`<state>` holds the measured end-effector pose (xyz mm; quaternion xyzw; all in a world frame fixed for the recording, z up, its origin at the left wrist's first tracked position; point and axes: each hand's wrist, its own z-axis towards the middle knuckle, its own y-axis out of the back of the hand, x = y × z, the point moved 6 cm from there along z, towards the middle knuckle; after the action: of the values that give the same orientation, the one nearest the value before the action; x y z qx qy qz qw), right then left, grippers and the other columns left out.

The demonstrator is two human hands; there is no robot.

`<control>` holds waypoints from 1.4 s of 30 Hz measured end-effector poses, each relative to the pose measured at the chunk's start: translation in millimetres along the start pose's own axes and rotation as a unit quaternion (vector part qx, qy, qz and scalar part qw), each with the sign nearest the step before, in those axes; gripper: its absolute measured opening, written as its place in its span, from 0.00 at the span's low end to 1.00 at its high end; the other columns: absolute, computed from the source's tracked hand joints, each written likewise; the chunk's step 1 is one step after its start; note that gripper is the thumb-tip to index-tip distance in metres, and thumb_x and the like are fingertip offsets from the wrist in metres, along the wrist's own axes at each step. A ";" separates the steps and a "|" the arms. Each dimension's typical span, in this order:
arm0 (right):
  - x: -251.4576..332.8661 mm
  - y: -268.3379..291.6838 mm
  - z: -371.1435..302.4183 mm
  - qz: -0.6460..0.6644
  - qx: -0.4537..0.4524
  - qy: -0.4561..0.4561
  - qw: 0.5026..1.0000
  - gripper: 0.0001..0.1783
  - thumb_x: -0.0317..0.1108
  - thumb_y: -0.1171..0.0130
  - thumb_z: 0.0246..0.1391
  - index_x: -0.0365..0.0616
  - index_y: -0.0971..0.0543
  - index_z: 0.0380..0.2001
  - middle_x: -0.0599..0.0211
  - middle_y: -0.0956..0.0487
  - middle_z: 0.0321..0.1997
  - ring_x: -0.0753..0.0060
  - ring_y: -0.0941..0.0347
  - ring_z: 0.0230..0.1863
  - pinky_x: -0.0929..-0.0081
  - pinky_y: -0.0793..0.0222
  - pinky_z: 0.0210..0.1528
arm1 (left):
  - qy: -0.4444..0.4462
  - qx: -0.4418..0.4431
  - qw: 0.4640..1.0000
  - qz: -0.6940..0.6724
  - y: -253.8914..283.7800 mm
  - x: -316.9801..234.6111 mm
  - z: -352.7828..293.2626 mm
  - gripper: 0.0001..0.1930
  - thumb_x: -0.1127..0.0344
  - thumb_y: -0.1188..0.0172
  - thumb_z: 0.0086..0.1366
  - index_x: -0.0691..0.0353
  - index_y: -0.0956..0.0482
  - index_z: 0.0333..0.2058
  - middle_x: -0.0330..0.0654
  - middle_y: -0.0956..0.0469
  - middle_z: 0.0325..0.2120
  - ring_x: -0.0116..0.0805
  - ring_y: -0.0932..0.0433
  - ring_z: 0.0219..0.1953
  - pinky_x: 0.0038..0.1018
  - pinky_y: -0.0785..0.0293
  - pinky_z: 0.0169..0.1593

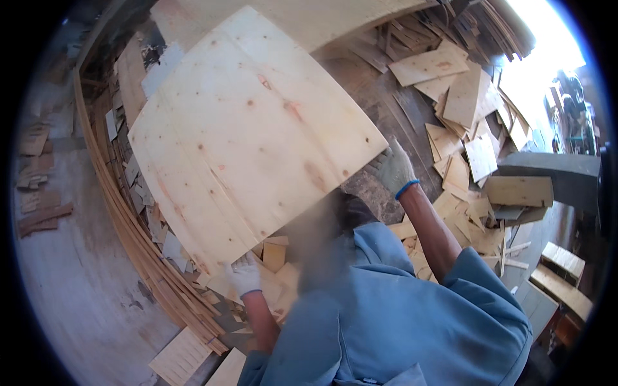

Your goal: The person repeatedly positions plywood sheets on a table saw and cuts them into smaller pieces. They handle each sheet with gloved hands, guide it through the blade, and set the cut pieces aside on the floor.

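A large pale plywood sheet (251,141) with brown knots spans the middle of the head view, tilted and held up in front of me. My left hand (244,275), in a white glove, is closed on its near left corner. At the right corner, my right hand (396,168) grips the edge, wearing a whitish glove with a blue cuff. The fingers of both hands are partly hidden by the sheet.
Offcuts of thin board (460,96) lie in a heap on the right. Long wooden strips (129,219) run along the left. A larger board (322,19) lies beyond the sheet. Beside a grey metal beam (553,164) are several wooden blocks (560,289).
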<state>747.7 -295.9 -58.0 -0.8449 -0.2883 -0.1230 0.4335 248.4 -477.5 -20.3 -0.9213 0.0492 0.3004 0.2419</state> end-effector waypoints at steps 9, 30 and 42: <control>22.7 -38.8 -41.6 -0.014 -0.014 -0.024 1.000 0.42 0.62 0.62 0.65 0.34 0.41 0.65 0.46 0.35 0.66 0.47 0.38 0.66 0.53 0.45 0.68 | -0.027 0.025 0.999 0.018 -8.1 -33.6 -25.5 0.20 0.57 0.41 0.66 0.65 0.28 0.49 0.45 0.27 0.48 0.40 0.29 0.52 0.39 0.28 0.58; 64.4 -136.2 -148.2 -0.303 0.176 0.201 0.915 0.26 0.40 0.56 0.67 0.33 0.36 0.61 0.48 0.26 0.58 0.54 0.25 0.54 0.60 0.27 0.51 | -0.132 0.058 0.989 0.041 -27.1 -138.7 -57.7 0.18 0.57 0.44 0.69 0.65 0.30 0.49 0.45 0.27 0.47 0.38 0.29 0.50 0.36 0.29 0.53; 48.6 -151.9 -185.2 -0.065 0.109 0.064 0.990 0.23 0.33 0.50 0.64 0.34 0.33 0.60 0.59 0.22 0.51 0.70 0.22 0.46 0.70 0.25 0.47 | -0.159 0.095 0.977 0.108 -35.4 -157.7 -60.3 0.20 0.57 0.42 0.67 0.65 0.28 0.51 0.44 0.26 0.49 0.37 0.29 0.51 0.35 0.28 0.55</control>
<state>704.3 -356.6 174.7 -0.7625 -0.3255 -0.1729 0.5317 160.2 -483.7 127.8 -0.8237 0.1373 0.4615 0.2994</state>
